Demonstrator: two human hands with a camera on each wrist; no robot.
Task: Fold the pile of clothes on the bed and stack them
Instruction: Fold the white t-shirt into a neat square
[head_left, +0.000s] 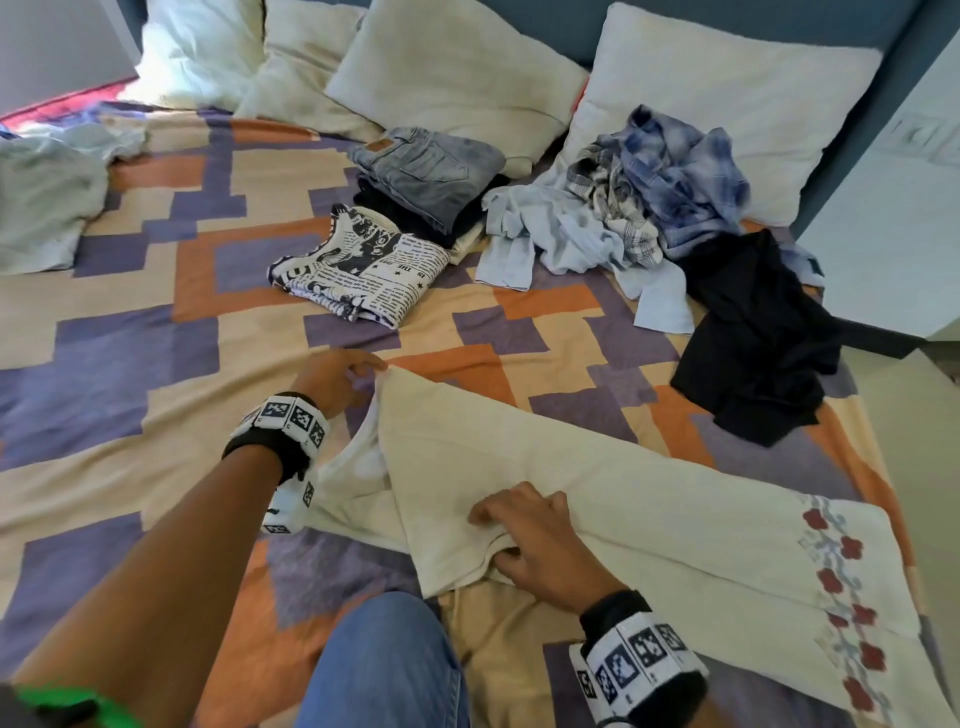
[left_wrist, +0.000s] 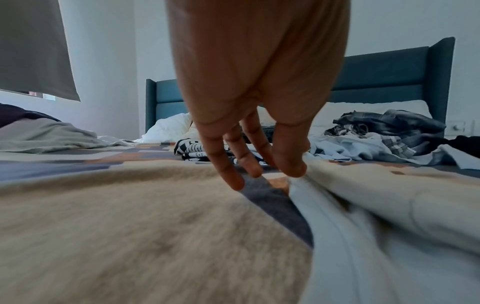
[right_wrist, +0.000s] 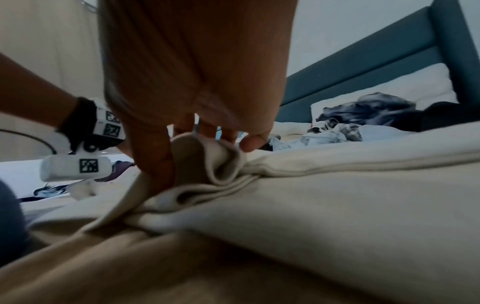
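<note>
On a patchwork bed (head_left: 156, 322), both hands pinch a cream garment (head_left: 597, 493): left hand (head_left: 337, 379) its corner, right hand (head_left: 530, 540) its bunched edge, which may crease the fold.

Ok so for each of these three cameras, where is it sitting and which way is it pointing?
Head: on the head, looking down the bed toward the pillows; shows both forearms, left hand, right hand and a knee.
Left wrist: under the left wrist, facing the headboard; shows the left hand's fingers at the cream garment.
Right wrist: under the right wrist, facing the headboard; shows the right hand pinching the cream garment, and the left wrist.
All share the unfolded pile.
</note>
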